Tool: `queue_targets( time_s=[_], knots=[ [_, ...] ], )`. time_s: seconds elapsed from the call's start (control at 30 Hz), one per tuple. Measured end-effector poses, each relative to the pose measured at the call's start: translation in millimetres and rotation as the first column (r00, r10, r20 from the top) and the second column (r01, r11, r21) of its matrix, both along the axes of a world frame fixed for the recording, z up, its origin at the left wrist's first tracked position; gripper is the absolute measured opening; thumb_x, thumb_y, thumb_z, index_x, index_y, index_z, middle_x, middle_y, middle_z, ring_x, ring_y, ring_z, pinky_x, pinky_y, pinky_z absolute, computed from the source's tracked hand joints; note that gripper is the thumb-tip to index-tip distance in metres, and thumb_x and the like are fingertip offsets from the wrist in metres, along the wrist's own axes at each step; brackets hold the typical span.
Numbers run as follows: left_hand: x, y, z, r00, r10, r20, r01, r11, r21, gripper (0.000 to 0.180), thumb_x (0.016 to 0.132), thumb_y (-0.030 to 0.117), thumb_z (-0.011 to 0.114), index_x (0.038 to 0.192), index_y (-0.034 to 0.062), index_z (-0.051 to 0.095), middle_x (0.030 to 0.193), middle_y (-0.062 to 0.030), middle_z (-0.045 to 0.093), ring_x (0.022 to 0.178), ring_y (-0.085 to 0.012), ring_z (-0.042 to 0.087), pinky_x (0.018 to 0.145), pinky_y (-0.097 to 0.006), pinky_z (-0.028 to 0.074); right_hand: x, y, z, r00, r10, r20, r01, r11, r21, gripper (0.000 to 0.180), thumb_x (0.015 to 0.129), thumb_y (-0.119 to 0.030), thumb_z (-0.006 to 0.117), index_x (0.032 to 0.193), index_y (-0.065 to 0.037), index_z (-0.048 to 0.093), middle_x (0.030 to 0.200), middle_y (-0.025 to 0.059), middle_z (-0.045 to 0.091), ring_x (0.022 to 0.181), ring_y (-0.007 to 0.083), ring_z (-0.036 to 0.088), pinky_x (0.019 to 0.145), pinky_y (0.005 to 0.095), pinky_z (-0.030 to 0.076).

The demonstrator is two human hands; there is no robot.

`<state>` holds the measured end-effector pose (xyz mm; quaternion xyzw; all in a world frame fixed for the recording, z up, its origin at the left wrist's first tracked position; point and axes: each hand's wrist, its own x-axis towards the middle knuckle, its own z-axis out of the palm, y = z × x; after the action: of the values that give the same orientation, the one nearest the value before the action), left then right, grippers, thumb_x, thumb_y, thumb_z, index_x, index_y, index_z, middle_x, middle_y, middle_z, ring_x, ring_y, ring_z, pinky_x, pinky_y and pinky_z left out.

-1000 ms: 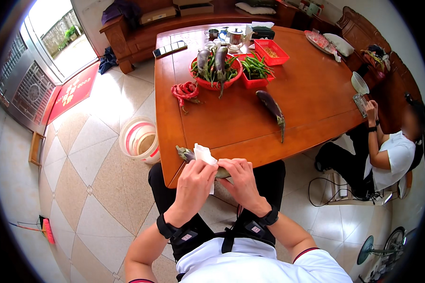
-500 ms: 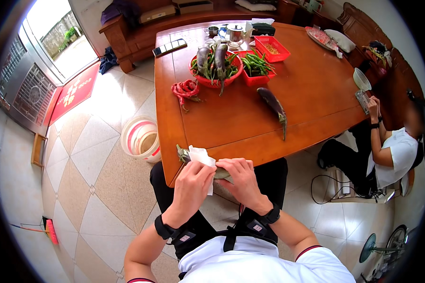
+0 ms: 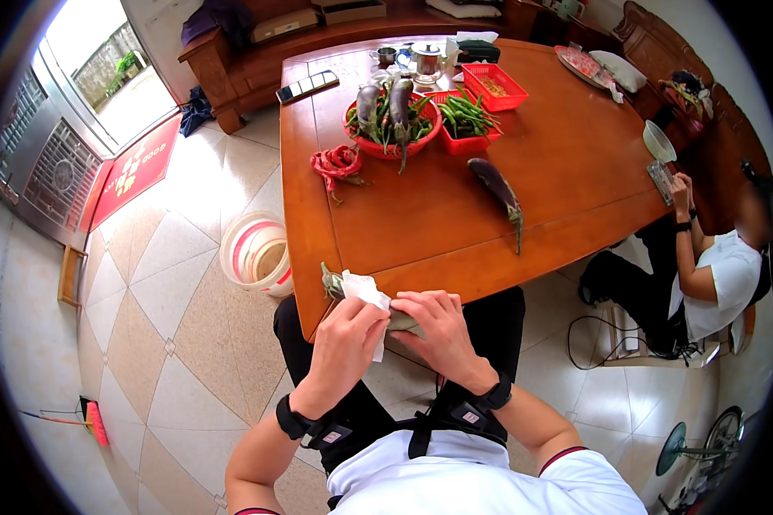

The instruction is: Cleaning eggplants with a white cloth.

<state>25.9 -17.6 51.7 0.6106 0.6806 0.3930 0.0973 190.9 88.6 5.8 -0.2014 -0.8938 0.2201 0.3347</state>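
Observation:
My left hand (image 3: 343, 339) presses a white paper tissue (image 3: 365, 290) around a long dark eggplant (image 3: 329, 281) at the near edge of the wooden table (image 3: 558, 172). My right hand (image 3: 442, 330) grips the same eggplant's other end, and both hands hide most of it. Only the green stem end pokes out to the left of the tissue. A second purple eggplant (image 3: 498, 184) lies alone on the table's middle.
A red basket of eggplants and greens (image 3: 395, 120), a red tray of green peppers (image 3: 465, 120) and red chillies (image 3: 337, 163) sit farther back. A white bucket (image 3: 256, 255) stands on the tiled floor, left. Another person (image 3: 713, 266) sits at the right.
Both hands stay on the eggplant at the table edge; the tissue has shifted only slightly along it.

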Motion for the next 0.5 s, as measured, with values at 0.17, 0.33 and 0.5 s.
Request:
queue_targets(
  time_s=[0.17,0.33,0.5],
  knots=[
    [-24.9,5.8,-3.9,0.964,0.227,-0.140,-0.218,0.973,0.071,0.014,0.092,0.005,0.070,0.105,0.0029,0.070,0.094,-0.0157,0.065,0.088,-0.0365,0.066,0.078,-0.045,0.054,4.2,-1.2,1.2,0.997,-0.063,0.037,0.067,0.992,-0.106,0.055,0.078,-0.022,0.087,0.127,-0.009,0.064,0.120,0.0031,0.069,0.107,0.0235,0.060,0.091,0.0379,0.043],
    [-54.2,10.3,-1.4,0.925,0.364,-0.106,-0.357,0.931,0.080,0.026,0.094,0.006,0.069,0.119,-0.0008,0.070,0.095,-0.0175,0.066,0.087,-0.0351,0.068,0.078,-0.044,0.053,-0.1,-1.1,4.9,1.000,-0.014,-0.017,0.013,1.000,-0.022,0.054,0.077,-0.021,0.088,0.125,-0.009,0.065,0.119,0.0034,0.069,0.106,0.0236,0.060,0.090,0.0374,0.044],
    [-51.4,13.8,13.6,0.945,0.311,-0.105,-0.317,0.948,-0.042,0.023,0.094,0.008,0.071,0.114,-0.0030,0.075,0.098,-0.0196,0.069,0.087,-0.0337,0.070,0.078,-0.042,0.055,-0.8,-3.1,6.8,1.000,-0.018,-0.013,0.018,1.000,0.003,0.053,0.078,-0.019,0.087,0.126,-0.012,0.065,0.122,0.0028,0.068,0.108,0.0239,0.059,0.090,0.0376,0.043]
  ],
)
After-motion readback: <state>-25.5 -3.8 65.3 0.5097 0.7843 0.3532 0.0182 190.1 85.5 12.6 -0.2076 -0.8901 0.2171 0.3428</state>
